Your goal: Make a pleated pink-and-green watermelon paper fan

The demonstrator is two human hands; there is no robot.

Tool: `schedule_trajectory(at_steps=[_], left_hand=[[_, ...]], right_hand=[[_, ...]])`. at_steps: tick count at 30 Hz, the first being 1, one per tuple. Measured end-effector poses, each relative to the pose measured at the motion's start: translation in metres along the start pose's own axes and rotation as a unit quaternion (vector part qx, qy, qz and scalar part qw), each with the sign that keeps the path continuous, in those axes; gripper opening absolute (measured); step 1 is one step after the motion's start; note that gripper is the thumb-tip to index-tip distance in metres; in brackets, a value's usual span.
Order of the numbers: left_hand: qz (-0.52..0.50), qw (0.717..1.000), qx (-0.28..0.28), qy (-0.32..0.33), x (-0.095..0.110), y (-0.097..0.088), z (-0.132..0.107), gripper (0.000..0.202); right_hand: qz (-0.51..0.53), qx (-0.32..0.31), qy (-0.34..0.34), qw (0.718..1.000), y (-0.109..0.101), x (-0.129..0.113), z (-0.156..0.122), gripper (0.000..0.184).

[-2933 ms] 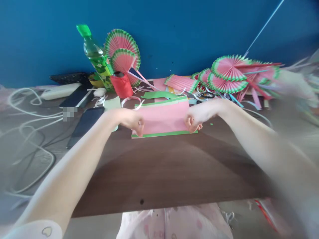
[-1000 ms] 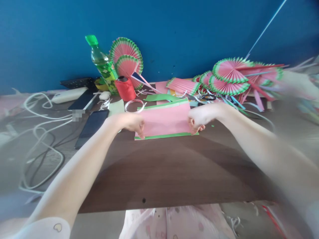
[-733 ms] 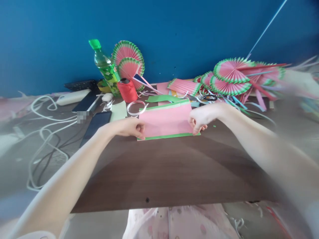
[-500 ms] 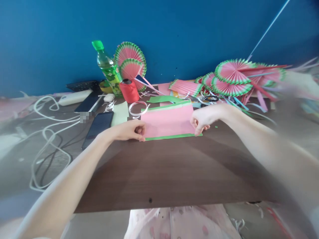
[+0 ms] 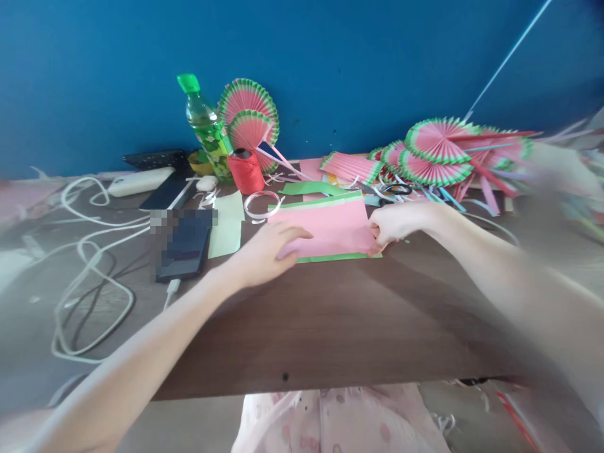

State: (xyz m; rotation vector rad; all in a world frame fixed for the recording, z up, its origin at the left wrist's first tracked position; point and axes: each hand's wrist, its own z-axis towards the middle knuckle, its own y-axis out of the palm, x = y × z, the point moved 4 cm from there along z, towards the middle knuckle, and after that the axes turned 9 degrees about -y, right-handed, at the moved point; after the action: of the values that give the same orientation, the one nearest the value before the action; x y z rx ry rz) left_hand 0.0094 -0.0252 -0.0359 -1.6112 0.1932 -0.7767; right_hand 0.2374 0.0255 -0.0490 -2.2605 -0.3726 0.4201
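A pink sheet of paper (image 5: pixel 325 223) with green strips along its near and far edges lies flat on the brown table (image 5: pixel 283 327). Over its left end is my left hand (image 5: pixel 271 248), fingers stretched out and apart, holding nothing. At the near right corner, my right hand (image 5: pixel 384 228) pinches the paper's edge between thumb and curled fingers. Just beyond the far edge rests a green paper strip (image 5: pixel 311 188). A white roll of tape (image 5: pixel 262 206) sits near the sheet's far left corner.
Folded pink-and-green paper fans (image 5: pixel 438 148) pile up at the back right; more fans (image 5: pixel 249 113) lean on the blue wall. A green-capped bottle (image 5: pixel 207 129) and red spool (image 5: pixel 245 172) stand at back left. A phone (image 5: pixel 186 245) and white cables (image 5: pixel 94 264) lie left.
My left hand has let go of the near left corner, opened, and moved right over the sheet. My right hand stays at the right corner. A lit phone screen now shows.
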Motion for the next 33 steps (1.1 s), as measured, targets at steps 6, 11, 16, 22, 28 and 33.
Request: schedule_trajectory(at_steps=[6, 11, 16, 22, 28, 33], left_hand=[[0.095, 0.988, -0.077, 0.091, 0.021, 0.045, -0.003, 0.055], [0.111, 0.988, -0.069, 0.082, 0.017, 0.046, -0.004, 0.057], [0.125, 0.987, -0.05, 0.087, 0.018, 0.048, -0.004, 0.054], [0.128, 0.987, -0.038, 0.086, 0.017, 0.049, -0.003, 0.054], [0.141, 0.986, -0.054, 0.075, 0.016, 0.047, -0.005, 0.058], [0.138, 0.986, -0.06, 0.072, 0.015, 0.046, -0.005, 0.059]], right_hand=[[-0.006, 0.014, -0.01, 1.0, -0.001, 0.003, -0.007, 0.034], [-0.075, 0.23, -0.109, 0.964, 0.001, -0.038, -0.029, 0.023], [-0.075, 0.355, -0.25, 0.898, 0.051, -0.092, -0.035, 0.045], [-0.066, 0.335, -0.267, 0.901, 0.086, -0.089, -0.028, 0.06], [-0.07, 0.35, -0.228, 0.906, 0.085, -0.072, -0.036, 0.063], [-0.079, 0.336, -0.229, 0.91, 0.086, -0.063, -0.042, 0.062]])
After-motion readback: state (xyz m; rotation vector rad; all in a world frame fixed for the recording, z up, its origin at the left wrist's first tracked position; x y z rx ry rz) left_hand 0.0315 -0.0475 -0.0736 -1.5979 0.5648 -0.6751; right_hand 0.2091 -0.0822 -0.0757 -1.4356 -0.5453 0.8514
